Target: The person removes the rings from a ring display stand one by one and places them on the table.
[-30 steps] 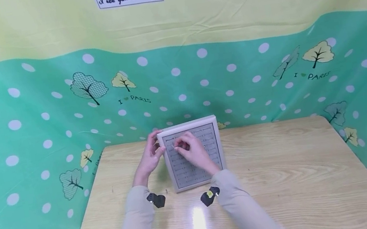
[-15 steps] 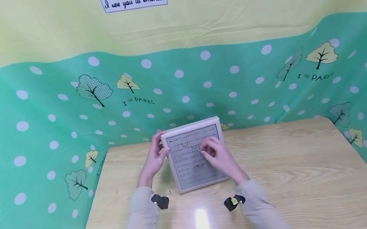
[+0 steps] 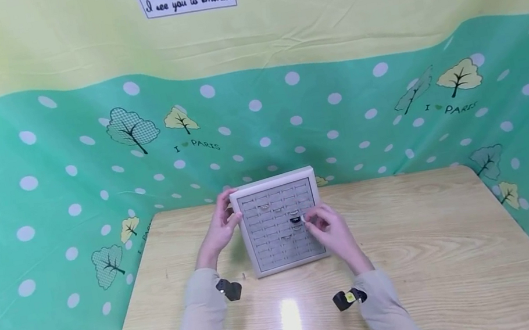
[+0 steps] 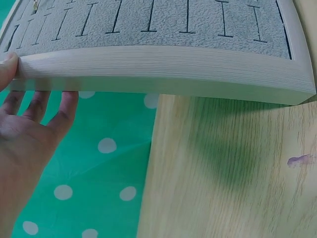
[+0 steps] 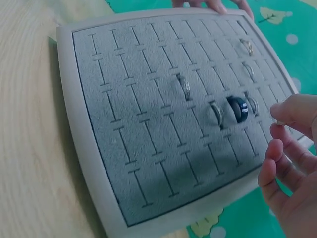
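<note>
Rightward it's gone, that bare right hand (image 3: 333,232); at left, the left hand (image 3: 218,233) grips the pale-framed, grey-felt ring display (image 3: 249,244), slots (image 5: 141,188) running sideways; a glossy black band ring (image 3: 295,220) sits just left of the nearer right hand, which pinches a small pale item (image 5: 280,123), probably a ring.

The tray (image 3: 293,266) stands on the table (image 3: 442,240) near its back edge, with the cloth (image 3: 278,121) behind. Rings (image 5: 241,110) sit in the tray, spread about its middle. The left hand (image 3: 218,231) is at its left edge, the right hand (image 3: 331,230) before its right side.
</note>
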The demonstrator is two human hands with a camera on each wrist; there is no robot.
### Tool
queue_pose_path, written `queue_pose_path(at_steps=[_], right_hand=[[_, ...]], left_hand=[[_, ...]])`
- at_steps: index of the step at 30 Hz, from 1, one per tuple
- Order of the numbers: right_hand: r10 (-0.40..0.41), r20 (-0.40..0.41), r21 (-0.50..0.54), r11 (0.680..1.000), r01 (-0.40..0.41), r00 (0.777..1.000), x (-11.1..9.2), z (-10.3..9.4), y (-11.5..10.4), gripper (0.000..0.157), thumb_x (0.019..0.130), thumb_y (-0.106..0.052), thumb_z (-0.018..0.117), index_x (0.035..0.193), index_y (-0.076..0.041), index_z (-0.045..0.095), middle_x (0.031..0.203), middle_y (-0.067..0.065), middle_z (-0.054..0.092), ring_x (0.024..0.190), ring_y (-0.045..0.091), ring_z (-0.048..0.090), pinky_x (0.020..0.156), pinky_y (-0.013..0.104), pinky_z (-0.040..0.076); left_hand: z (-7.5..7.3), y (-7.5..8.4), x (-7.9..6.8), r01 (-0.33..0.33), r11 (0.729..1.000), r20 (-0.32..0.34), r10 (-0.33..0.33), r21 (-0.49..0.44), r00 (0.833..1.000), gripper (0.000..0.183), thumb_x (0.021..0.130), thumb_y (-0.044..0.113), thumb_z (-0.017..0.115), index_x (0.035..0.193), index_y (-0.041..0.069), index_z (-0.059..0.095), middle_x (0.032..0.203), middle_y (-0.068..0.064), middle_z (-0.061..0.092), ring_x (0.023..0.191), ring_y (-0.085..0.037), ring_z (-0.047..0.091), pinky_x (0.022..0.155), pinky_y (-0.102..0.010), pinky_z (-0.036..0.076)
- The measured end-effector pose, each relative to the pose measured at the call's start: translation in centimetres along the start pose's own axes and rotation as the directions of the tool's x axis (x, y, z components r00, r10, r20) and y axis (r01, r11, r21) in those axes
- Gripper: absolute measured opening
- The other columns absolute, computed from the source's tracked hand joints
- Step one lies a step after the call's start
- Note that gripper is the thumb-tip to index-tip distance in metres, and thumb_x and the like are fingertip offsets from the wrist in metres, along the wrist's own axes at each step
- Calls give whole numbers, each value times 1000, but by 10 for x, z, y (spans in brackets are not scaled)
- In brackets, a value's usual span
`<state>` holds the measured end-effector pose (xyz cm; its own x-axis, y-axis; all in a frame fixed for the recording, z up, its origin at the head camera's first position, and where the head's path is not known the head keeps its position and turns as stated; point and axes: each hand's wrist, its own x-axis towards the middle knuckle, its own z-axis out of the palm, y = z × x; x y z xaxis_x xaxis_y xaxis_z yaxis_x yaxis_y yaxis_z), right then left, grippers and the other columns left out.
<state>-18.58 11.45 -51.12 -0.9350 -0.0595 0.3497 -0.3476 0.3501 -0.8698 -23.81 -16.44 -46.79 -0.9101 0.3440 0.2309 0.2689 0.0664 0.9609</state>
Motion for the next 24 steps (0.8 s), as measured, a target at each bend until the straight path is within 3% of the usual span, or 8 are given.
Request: queue_pose_path(at_steps=[5, 12, 18, 24], right_hand=[[36, -49, 12, 999, -35, 998, -9, -8, 10, 12, 83, 5, 69, 92, -4, 68, 110, 11, 60, 74, 16, 53, 65, 22, 48], [61, -112, 6, 998, -61, 992, -18, -24, 26, 13, 82, 7, 68, 92, -1, 68, 103, 12, 62, 75, 17, 54, 68, 19, 49], [77, -147, -22, 996, -81, 986, -28, -35, 40, 10, 84, 6, 67, 92, 1, 67, 101, 14, 62, 74, 15, 53, 66, 17, 47], [174, -149, -46, 982, -183, 973, -44, -43, 57, 8, 86, 1, 67, 94, -1, 67, 101, 12, 60, 78, 17, 53, 68, 19, 46]], left_hand=[[-1, 0, 0, 4, 1000, 3, -4, 13, 1000, 56, 91, -18, 46, 141, -1, 27, 129, -31, 43, 102, -38, 52, 84, -40, 51], [-3, 2, 1, 28, 1000, 12, -28, -3, 1000, 56, 91, -18, 45, 141, -1, 27, 131, -32, 40, 104, -43, 51, 85, -43, 51], [-2, 3, 2, 51, 999, 5, -51, -16, 999, 58, 91, -17, 47, 142, 0, 27, 130, -30, 41, 103, -40, 51, 85, -43, 51], [-2, 2, 2, 45, 999, 3, -45, -17, 999, 58, 90, -17, 47, 142, -2, 27, 129, -29, 43, 102, -37, 52, 84, -38, 52]])
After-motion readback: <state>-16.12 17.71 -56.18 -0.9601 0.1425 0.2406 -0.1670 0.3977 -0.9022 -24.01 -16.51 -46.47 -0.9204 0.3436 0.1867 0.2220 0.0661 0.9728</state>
